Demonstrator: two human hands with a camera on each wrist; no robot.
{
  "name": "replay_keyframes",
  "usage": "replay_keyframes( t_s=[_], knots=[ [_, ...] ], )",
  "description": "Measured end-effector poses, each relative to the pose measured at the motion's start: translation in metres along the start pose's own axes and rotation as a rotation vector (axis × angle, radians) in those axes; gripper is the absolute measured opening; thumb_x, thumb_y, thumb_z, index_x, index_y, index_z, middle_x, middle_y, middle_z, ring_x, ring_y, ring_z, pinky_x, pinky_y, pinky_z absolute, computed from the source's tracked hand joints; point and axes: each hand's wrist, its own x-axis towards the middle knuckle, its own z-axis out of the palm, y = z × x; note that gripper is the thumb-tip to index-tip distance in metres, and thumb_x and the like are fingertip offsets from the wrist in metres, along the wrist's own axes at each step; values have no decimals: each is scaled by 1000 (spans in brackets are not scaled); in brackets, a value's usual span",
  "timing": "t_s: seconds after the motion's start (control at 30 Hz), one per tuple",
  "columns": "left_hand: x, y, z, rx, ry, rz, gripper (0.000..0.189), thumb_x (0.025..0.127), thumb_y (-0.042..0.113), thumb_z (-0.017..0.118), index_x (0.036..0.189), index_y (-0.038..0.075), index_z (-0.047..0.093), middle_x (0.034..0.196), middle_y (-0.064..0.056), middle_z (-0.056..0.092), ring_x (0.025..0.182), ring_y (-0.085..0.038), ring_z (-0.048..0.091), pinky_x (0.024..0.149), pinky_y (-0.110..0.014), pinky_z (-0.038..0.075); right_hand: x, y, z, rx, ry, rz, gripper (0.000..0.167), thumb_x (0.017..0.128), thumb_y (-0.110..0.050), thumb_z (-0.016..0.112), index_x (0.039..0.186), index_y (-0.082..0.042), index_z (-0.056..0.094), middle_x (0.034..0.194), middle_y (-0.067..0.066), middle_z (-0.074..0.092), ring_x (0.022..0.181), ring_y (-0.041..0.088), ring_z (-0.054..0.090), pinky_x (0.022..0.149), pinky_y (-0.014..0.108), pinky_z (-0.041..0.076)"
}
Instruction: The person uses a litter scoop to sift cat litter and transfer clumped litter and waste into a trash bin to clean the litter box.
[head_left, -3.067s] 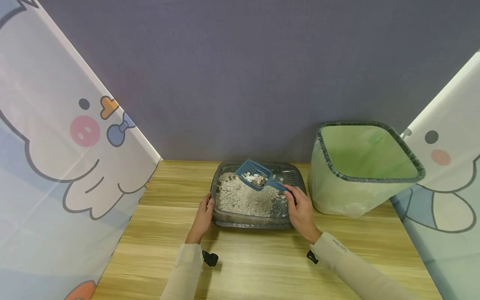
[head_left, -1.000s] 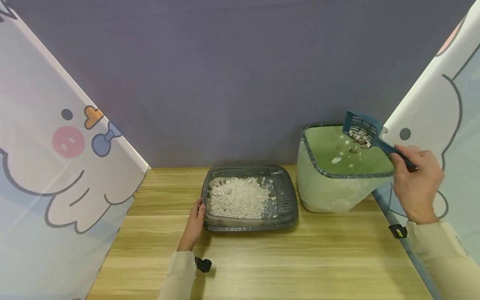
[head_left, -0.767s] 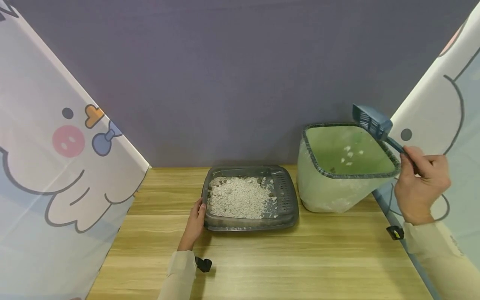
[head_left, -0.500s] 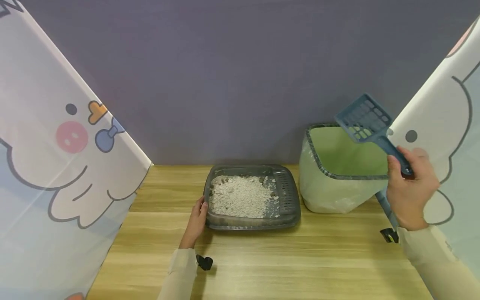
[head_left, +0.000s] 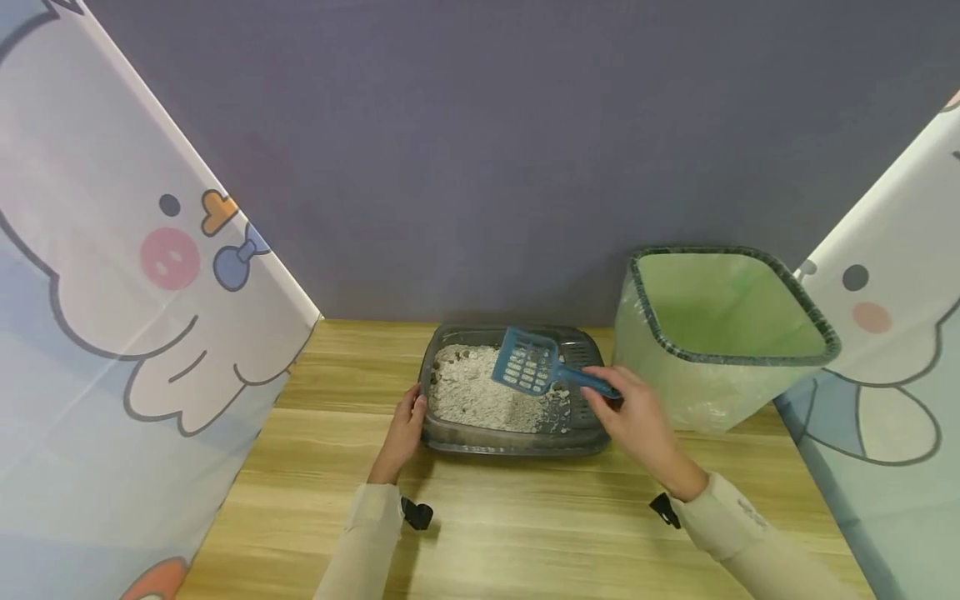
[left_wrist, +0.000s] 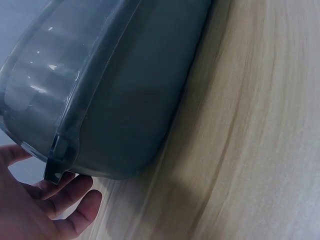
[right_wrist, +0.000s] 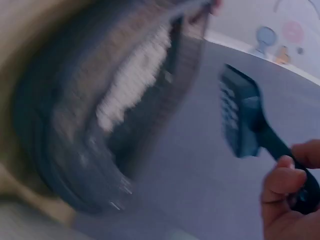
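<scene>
So the big change is the right hand [head_left: 633, 421]: half a second ago it had the blue scoop [head_left: 557, 372] up over the lined bin [head_left: 678, 400], and now it's back over the gray tray [head_left: 517, 442]. It's gripping the scoop by the handle, and the right wrist view shows the head held clear of the tray. About three seconds ago that head was loaded with white and brown bits; now you just see pale litter [head_left: 476, 396] through the slots. Left hand [head_left: 402, 429] hasn't budged, fingers hooked on the tray's left edge. Hands are well apart. Tray's still sitting on the wooden desk [head_left: 517, 533], bin just to its right.
</scene>
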Motion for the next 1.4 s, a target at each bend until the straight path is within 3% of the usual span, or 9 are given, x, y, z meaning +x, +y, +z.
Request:
replay_keyframes(
  t_s=[0.13,0.57,0.83,0.93,1.03,1.1,1.2,1.3,1.4],
  knots=[
    [2,0,2,-10,10,13,59,104,40,31,146,0,27,138,-30,33,125,-43,35,97,-58,31,3,15,33,-13,-157,119,24,90,-11,67,114,-6,66,82,-2,53,53,9,42,47,26,38],
    [2,0,6,-12,-1,-24,62,102,46,30,148,4,27,137,-26,35,122,-39,39,95,-56,33,27,50,81,-15,-340,321,34,96,-17,58,126,0,58,103,13,60,58,14,50,56,33,42],
    [1,2,5,-8,3,-31,63,102,47,29,148,5,26,133,-26,36,117,-38,42,93,-56,35,45,48,93,3,-464,332,36,99,-21,54,131,-5,55,57,11,51,36,14,34,45,32,36],
    [2,1,4,-1,2,-28,63,102,47,29,148,4,26,132,-26,37,116,-38,42,92,-56,35,53,48,98,-7,-493,338,35,99,-20,54,131,-6,56,83,18,64,43,21,44,51,35,42],
    [2,0,4,-3,5,-24,62,103,46,29,148,3,27,132,-26,37,116,-38,42,92,-55,35,60,47,104,-23,-519,328,33,98,-17,55,129,-6,58,122,19,57,73,28,59,72,43,47],
    [2,-1,4,-3,9,-19,61,103,45,29,148,3,27,133,-26,37,117,-38,42,91,-56,35,64,47,109,-39,-539,312,32,97,-16,57,127,-7,60,129,15,54,86,28,59,83,47,43],
    [1,0,4,-10,12,-24,61,103,45,29,148,4,27,133,-26,37,117,-38,42,92,-56,35,70,48,116,-32,-599,322,32,96,-16,57,128,-8,60,110,15,63,62,21,55,69,40,47],
    [1,2,4,-9,13,-35,61,103,46,29,148,5,26,132,-25,37,116,-37,43,91,-56,35,77,48,124,-11,-668,342,32,97,-15,56,128,-8,59,92,16,64,41,14,34,46,31,36],
    [1,2,3,-10,17,-48,61,102,47,30,148,6,27,131,-24,38,114,-37,44,91,-54,36,83,46,131,-15,-723,335,30,98,-11,53,127,-6,59,91,17,63,41,10,32,42,26,31]
  ],
)
